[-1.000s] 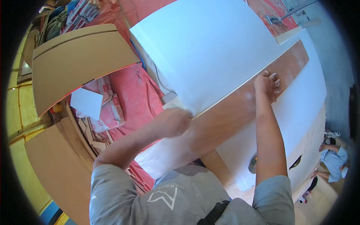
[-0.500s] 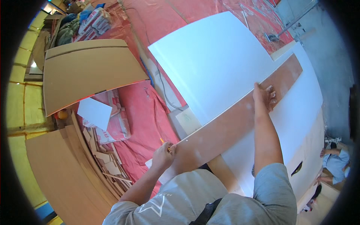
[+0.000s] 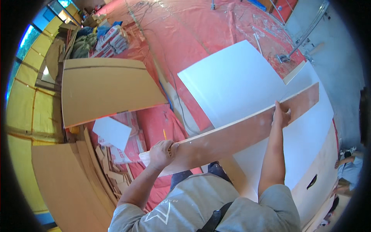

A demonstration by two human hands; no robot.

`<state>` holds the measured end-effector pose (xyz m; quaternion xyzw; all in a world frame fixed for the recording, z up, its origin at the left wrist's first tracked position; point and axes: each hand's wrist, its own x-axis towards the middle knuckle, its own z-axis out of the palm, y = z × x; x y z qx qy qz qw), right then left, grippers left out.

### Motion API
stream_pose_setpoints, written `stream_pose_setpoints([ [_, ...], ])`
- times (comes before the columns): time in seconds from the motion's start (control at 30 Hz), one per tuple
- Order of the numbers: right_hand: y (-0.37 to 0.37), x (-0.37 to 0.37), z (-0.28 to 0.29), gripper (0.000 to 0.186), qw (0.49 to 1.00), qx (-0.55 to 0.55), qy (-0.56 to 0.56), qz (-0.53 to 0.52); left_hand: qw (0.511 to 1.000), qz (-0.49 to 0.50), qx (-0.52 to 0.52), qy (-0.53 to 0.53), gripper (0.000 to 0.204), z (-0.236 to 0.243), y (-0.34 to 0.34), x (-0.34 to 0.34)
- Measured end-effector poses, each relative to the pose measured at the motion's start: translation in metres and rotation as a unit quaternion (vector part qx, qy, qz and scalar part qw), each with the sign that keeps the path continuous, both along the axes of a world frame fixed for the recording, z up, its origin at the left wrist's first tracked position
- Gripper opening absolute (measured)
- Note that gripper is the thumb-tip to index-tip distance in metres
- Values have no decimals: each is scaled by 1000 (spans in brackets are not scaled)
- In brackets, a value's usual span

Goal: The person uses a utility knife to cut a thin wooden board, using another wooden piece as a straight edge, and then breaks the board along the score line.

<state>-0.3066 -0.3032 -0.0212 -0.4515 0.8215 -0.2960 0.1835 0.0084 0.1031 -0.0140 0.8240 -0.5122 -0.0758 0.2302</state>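
Observation:
A long brown wooden board [image 3: 228, 137] is held between my two hands, tilted so its broad face turns toward me and its pale long edge is up. My left hand [image 3: 164, 154] grips its near left end, and a yellow pencil [image 3: 165, 134] sticks up from between those fingers. Further along, toward the far right end, my right hand [image 3: 281, 116] is closed over the board's upper edge. Behind and beneath the board lies a large white panel [image 3: 235, 85], which the board partly covers.
At left stands a brown panel [image 3: 112, 85] with a white square piece [image 3: 112, 132] near it. Wood offcuts [image 3: 112, 170] lie beside brown sheets [image 3: 69, 181]. Red sheeting [image 3: 185, 31] covers the floor, with stacked bags [image 3: 112, 40] beyond. Another person [image 3: 351, 170] is at the right edge.
The board has been lifted and tilted more upright, its far end swinging toward me. Both hands keep their hold on it. The view has shifted, showing more of the far floor.

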Motion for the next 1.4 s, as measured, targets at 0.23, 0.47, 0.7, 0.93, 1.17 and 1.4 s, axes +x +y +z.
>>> stream_pose_setpoints([
  [0.23, 36, 17, 0, 85, 932, -259, -250, -35, 982, -109, -119, -95, 19, 26, -14, 130],
  [0.47, 97, 60, 29, 98, 884, -322, -298, -160, 955, -218, -160, -121, 18, 54, -59, 237],
  [0.7, 105, 96, 29, 103, 879, -314, -251, -258, 933, -302, -166, -100, 13, 50, -161, 300],
  [0.93, 57, 149, 14, 99, 907, -191, -104, -359, 916, -361, -149, -96, 15, 49, -271, 359],
  [1.17, -5, 187, -11, 98, 903, -67, -47, -421, 909, -406, -69, -65, 19, 44, -401, 400],
  [1.4, -82, 262, -18, 92, 870, -11, -31, -491, 880, -470, -36, -54, 24, 24, -550, 445],
])
